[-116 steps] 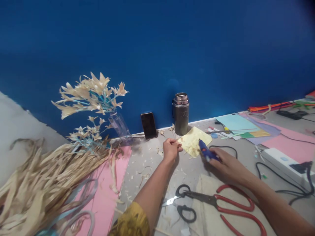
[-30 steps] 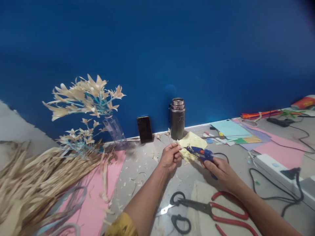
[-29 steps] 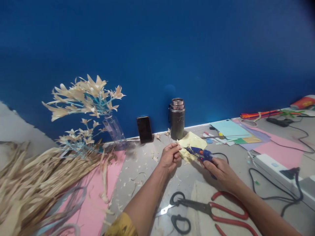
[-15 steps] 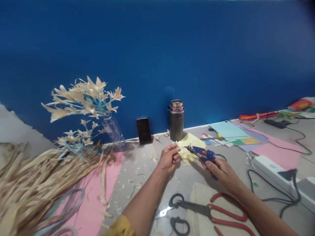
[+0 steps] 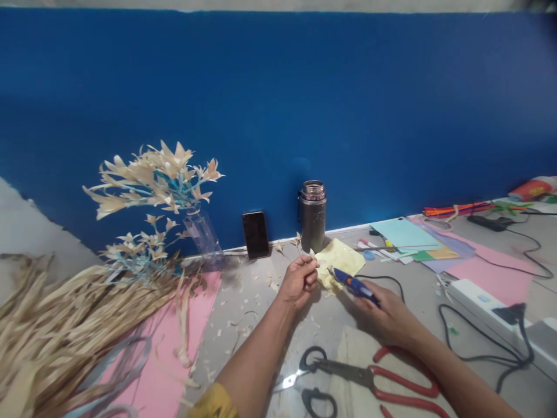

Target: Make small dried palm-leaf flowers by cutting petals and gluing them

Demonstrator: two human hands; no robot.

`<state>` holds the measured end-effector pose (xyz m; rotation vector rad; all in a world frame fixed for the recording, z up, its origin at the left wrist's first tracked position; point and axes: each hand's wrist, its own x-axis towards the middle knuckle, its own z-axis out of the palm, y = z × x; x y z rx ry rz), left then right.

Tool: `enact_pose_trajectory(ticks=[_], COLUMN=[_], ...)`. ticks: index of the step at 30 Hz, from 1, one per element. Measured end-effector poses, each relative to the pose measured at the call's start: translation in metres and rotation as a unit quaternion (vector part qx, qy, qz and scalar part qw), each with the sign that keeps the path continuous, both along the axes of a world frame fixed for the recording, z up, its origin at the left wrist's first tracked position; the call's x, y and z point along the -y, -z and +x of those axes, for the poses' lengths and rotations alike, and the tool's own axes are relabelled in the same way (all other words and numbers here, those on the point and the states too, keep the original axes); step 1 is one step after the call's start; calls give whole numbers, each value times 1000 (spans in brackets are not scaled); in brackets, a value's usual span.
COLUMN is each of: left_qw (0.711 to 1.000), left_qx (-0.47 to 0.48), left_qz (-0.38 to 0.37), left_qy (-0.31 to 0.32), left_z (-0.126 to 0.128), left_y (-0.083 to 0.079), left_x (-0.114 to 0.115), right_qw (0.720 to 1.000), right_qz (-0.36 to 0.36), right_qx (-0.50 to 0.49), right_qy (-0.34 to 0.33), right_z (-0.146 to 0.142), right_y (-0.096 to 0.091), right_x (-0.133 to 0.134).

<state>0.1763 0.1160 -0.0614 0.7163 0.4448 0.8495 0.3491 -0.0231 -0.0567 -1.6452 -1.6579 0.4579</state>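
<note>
My left hand [image 5: 299, 280] pinches a small pale leaf piece [image 5: 310, 255] at the fingertips, just left of a yellow paper sheet [image 5: 342, 260] on the table. My right hand [image 5: 383, 316] is closed around a blue glue gun [image 5: 353, 284], whose nozzle points left toward the leaf piece and lies low over the yellow sheet. A black cable [image 5: 385, 278] runs from the gun to the right.
A metal flask [image 5: 312, 216] and a phone [image 5: 256, 234] stand against the blue wall. Dried leaf strips [image 5: 65, 325] cover pink paper at left, beside a vase of leaf flowers [image 5: 156, 186]. Red scissors [image 5: 391, 383] and black scissors [image 5: 311, 371] lie near me. A power strip [image 5: 491, 302] and coloured papers [image 5: 418, 235] sit right.
The glue gun has dropped lower and its nozzle has drawn slightly back from the leaf piece. My view has tilted up a little. My left hand keeps its pinch.
</note>
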Motion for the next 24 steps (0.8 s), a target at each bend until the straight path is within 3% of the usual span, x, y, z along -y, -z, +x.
enact_pose_trajectory(ticks=[4, 8, 11, 16, 20, 24], left_qw=[1000, 999, 997, 988, 983, 980], left_qx=[13, 24, 33, 40, 17, -4], left_qz=[11, 18, 20, 5, -4, -8], left_qy=[0, 26, 66, 152, 185, 197], left_z=[0, 1, 3, 7, 10, 11], left_y=[-8, -18, -22, -24, -25, -25], left_x=[2, 9, 16, 29, 37, 40], right_qw=[994, 991, 997, 984, 961, 959], right_qz=[-45, -35, 21, 102, 138, 135], right_qx=[101, 116, 53, -129, -235, -246], right_qy=[-17, -56, -54, 69, 54, 29], right_z=[-4, -4, -3, -8, -14, -15], right_y=[4, 6, 3, -14, -21, -20], right_x=[1, 2, 0, -12, -16, -13])
